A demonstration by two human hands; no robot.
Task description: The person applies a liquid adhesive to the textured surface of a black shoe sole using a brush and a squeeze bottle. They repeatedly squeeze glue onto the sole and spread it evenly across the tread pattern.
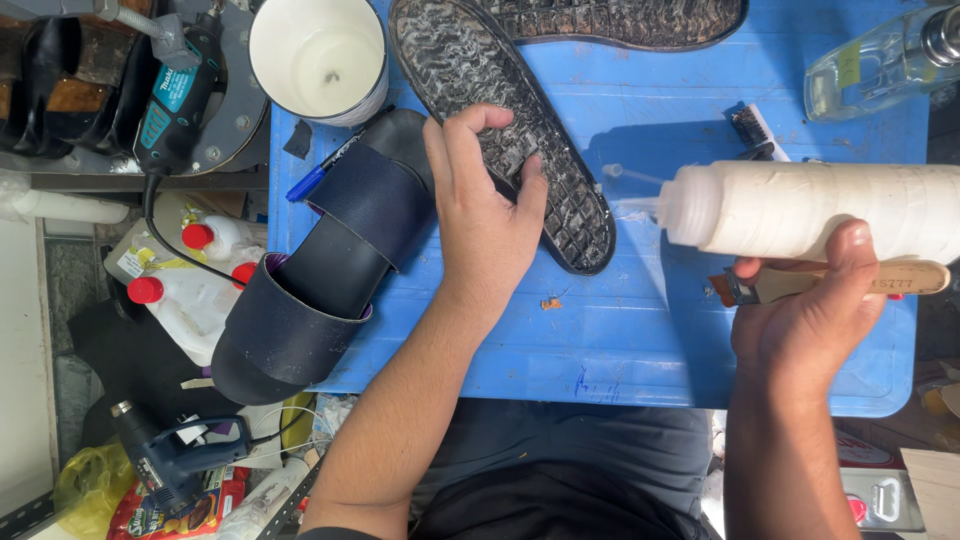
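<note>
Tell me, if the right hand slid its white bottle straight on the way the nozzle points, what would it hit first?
Probably the dark shoe sole that the left hand presses on the blue table. The right hand aims the squeeze bottle leftward at its edge, though the nozzle's height is unclear.

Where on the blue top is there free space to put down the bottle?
Free: the blue top along the near edge, between left hand and right hand. Crowded: the far side, with soles, cup, sandal, brush. The bottle is held above.
</note>
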